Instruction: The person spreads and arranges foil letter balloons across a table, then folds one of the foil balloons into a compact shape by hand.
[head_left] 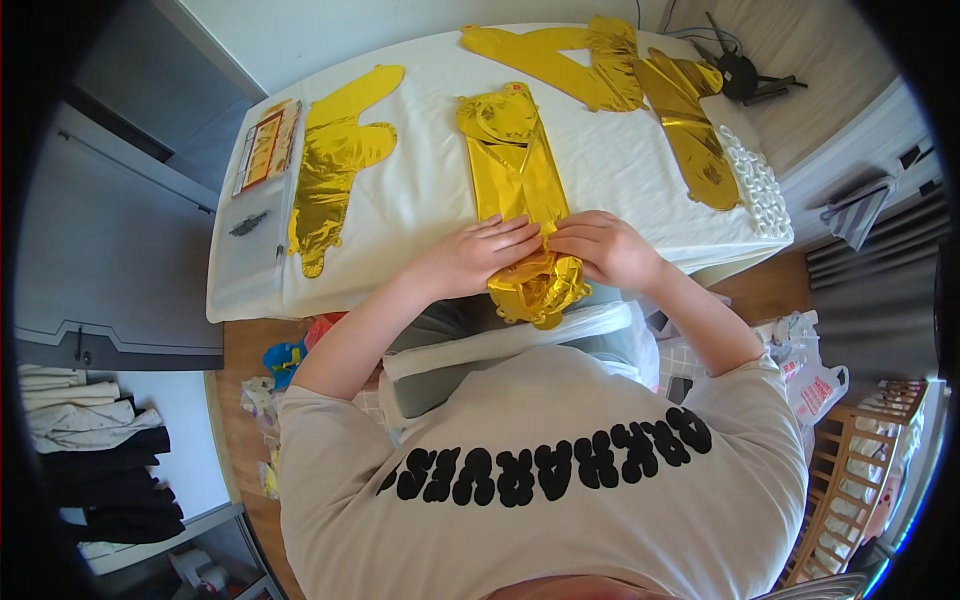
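A deflated gold foil balloon [515, 175] lies flat across the white-covered table in front of me, its near end bunched and hanging over the front edge. My left hand [485, 252] pinches the left side of the crumpled part, with its fingers reaching across the foil and the thumb hidden. From the right, my right hand [607, 248] grips the same foil with bent fingers. Both hands almost meet at the crease. Below them, the loose gold end puffs out in wrinkled folds over my lap.
Another flat gold foil balloon [335, 165] lies to the left, beside a clear plastic case [250, 235] and a coloured printed sheet [266, 150]. More gold foil shapes [690, 130] spread along the far right. White chain-like links [757, 185] rest at the table's right edge.
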